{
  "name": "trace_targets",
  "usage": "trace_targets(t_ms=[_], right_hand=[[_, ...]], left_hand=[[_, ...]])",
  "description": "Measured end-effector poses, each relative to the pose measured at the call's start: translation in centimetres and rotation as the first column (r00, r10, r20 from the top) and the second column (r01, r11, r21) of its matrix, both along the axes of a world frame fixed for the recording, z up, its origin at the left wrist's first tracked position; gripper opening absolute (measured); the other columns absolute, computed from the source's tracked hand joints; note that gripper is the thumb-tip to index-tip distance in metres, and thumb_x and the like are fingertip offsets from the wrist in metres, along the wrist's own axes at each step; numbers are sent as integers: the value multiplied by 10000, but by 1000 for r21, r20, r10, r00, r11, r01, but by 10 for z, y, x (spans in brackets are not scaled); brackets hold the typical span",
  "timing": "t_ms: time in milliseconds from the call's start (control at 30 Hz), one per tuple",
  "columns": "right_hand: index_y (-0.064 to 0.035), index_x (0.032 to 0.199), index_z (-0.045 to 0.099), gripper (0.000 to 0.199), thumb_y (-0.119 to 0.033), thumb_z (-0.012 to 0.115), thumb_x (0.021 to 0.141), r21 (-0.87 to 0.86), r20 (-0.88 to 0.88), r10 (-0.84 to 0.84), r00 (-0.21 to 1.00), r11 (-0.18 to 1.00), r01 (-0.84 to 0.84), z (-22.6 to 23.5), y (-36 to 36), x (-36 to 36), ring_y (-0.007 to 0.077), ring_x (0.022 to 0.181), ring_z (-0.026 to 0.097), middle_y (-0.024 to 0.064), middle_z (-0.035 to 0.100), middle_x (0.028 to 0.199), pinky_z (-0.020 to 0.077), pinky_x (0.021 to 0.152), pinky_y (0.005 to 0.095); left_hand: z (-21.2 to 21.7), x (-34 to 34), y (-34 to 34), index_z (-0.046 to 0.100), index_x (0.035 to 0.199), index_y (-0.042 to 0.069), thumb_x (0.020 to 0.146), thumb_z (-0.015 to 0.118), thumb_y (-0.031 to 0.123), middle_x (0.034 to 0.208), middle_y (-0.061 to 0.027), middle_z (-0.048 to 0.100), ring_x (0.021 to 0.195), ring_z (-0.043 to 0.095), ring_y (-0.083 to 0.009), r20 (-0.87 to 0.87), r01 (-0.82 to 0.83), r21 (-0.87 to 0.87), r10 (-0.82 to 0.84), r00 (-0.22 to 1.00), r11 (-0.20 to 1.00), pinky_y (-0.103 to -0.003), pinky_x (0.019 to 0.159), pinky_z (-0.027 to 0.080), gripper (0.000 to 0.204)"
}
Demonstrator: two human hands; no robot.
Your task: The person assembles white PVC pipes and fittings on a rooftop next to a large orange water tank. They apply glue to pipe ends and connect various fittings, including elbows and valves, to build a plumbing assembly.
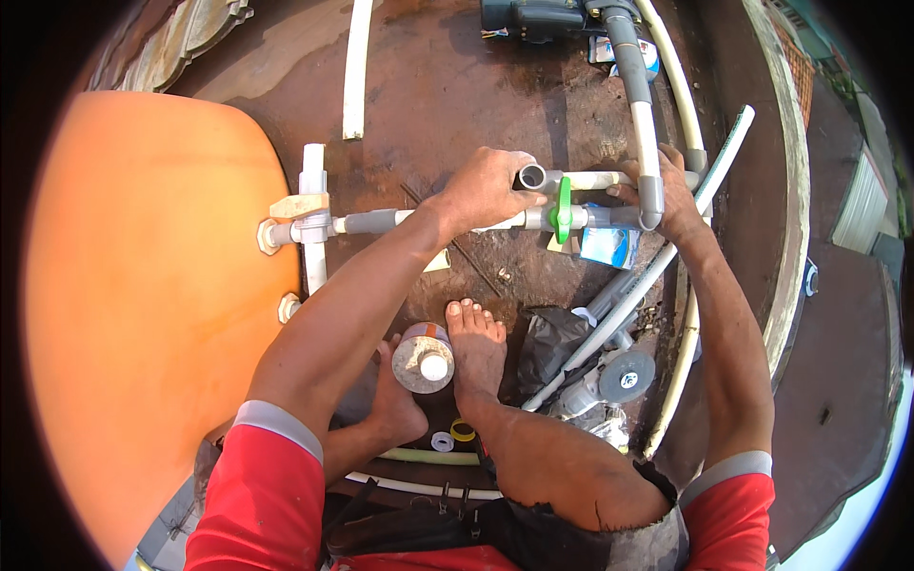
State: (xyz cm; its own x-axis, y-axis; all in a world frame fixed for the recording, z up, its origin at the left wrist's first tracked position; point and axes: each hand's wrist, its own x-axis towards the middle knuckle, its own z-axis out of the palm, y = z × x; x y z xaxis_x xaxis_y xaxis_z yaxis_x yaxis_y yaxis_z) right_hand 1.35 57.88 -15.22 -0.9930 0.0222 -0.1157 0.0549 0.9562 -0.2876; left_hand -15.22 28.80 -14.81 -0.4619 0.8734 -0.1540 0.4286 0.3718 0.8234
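Observation:
My left hand [484, 187] is closed round a grey PVC elbow fitting [530, 177] whose round mouth faces up. A short white pipe [595, 180] runs from that fitting toward my right hand [674, 195]. The fingers of my right hand are wrapped round the pipework behind a grey elbow [651, 202], which partly hides what they grip. Just below the short pipe is a ball valve with a green handle [564, 209], set in the lower pipe line. That line leads left through a grey coupling [371, 222] to the orange tank [152, 285].
A bottle with a white cap [433, 366] stands between my feet. Right of them lie an angle grinder [619, 379], a black plastic bag [550, 347] and a long white pipe [657, 262]. A dark pump [538, 17] sits at the far side. Tape rolls [462, 430] lie near my foot.

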Motion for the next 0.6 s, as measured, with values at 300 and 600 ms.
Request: trace_targets(t_ms=[300,600], right_hand=[[-112,1209,754,402,-397,820,933,15,-11,11,1000,1000,-11,1,1,1,440,1342,580,180,717,1291,338,1238,590],[-129,1206,770,411,-415,843,919,4,-13,-20,1000,1000,20,7,-4,-1,447,1378,551,180,721,1280,338,1248,600]], left_hand=[[-6,7,1,727,1026,24,894,856,168,888,-204,756,823,756,-399,-101,-13,69,20,995,998,-451,727,564,234],[-1,4,1,757,1100,25,885,869,163,914,-196,769,803,759,-289,19,-16,14,15,1000,1000,-410,756,571,279]])
